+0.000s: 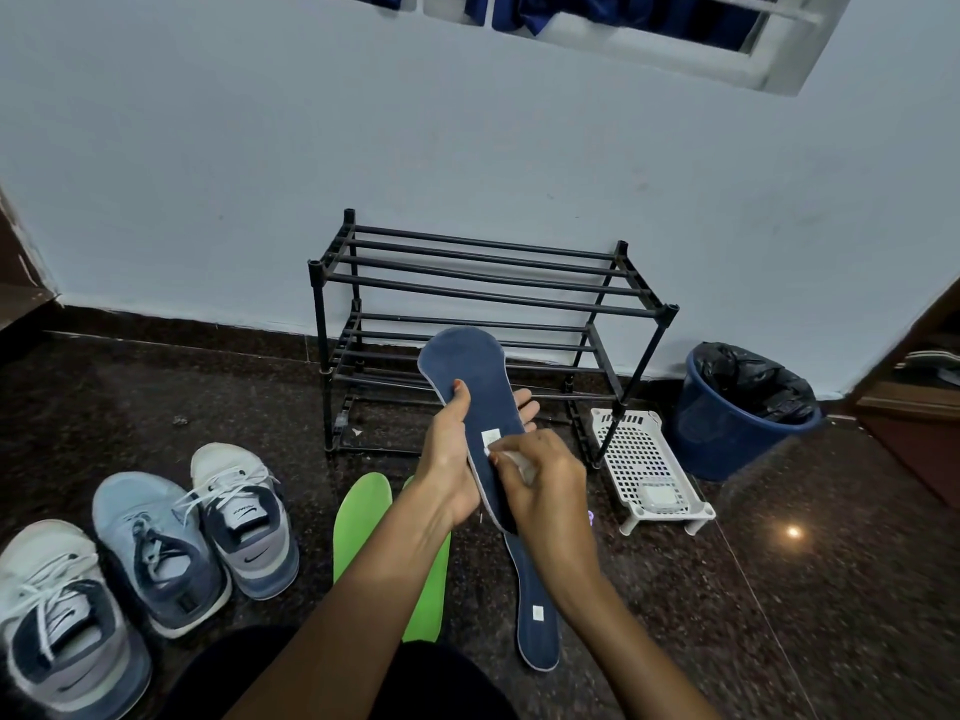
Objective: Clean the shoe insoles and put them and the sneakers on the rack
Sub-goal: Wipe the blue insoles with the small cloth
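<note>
Sitting on a dark stone floor (831,589), a person works over their lap. Nearest, a spare insole (537,621), navy, lies flat on the floor under the right forearm. Two green insoles (358,522) lie just left of it, partly hidden by the left forearm. Three grey-and-white sneakers (156,548) stand side by side at far left. Above these, the left hand (449,459) grips a navy insole (467,366) held up off the floor, toe pointing away, with the thumb on its top face and the fingers spread behind it. The right hand (550,491) pinches a white wipe (513,458) against that insole's heel half. Beyond, a white basket (644,459) sits just beside a black rack (488,283), which stands against the wall (208,174). A blue bin (727,428) lined with a black bag stands right of the basket
</note>
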A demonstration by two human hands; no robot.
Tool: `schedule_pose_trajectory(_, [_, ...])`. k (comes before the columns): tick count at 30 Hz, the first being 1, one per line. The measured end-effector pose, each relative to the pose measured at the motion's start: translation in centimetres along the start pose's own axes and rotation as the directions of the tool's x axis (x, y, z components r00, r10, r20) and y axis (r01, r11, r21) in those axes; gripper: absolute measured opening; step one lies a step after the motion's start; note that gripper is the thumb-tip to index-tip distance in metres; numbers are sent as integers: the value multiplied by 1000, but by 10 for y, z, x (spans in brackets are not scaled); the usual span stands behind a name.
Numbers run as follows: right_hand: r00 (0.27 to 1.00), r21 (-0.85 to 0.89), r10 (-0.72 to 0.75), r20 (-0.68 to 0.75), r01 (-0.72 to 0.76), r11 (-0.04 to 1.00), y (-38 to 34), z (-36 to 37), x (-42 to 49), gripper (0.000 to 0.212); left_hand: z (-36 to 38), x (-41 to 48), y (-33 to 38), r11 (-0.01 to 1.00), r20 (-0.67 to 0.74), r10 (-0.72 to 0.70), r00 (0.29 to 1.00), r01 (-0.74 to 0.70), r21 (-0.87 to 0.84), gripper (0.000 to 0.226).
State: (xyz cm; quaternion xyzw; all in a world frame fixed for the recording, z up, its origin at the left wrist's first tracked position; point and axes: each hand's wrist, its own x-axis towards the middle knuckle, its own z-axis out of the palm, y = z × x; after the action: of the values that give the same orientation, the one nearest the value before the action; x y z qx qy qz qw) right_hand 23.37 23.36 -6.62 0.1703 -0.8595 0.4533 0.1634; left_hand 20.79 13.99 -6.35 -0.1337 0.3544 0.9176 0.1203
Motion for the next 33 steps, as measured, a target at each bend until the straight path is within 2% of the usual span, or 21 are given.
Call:
schedule_pose_trajectory(6, [996,6,46,-75,-46,999,4,-2,15,14,2,-4,-1,999,-6,38,999,-38,37,61])
schedule_pose_trajectory(13, [999,4,35,5,-35,999,10,2,-9,12,2,-1,0,1000,-20,29,999,-29,-10,63])
schedule_pose_trajectory(21, [991,24,48,-123,-45,999,8,-3,20,13,1,-4,2,998,-4,46,999,-46,36,63])
schedule_pose_trajectory(25, [997,-50,1,-77,-5,999,9,3,12,12,1,-4,1,999,-12,41,999,-42,-25,62])
schedule_pose_trajectory(29, [1000,-33,-17,-1,17,999,9,6,-4,13,3,-3,2,998,-25,24,999,-26,-58,62])
schedule_pose_trajectory(33, [1000,-15,11,-29,-11,1000,8,1,5,12,3,-3,2,999,-3,15,1000,-15,-37,62])
